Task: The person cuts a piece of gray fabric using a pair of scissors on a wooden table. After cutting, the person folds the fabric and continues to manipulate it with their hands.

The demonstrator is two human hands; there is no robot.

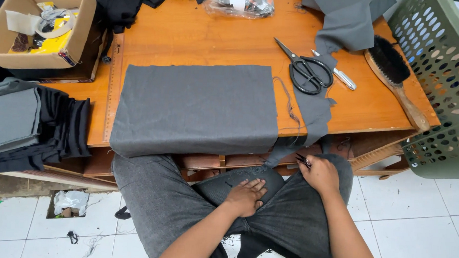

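Both hands worked grey cloth [199,109] draped from table [192,33] to lap: left hand [245,196] pressed flat, fingers spread, while right hand [320,174] pinched small snips [304,160], seemingly trimming threads, needing careful aim.

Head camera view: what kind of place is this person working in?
Probably a small tailoring or sewing workshop. Folded grey fabric lies on a wooden table beside black scissors and a clothes brush, and the right hand holds a small tool against grey cloth.
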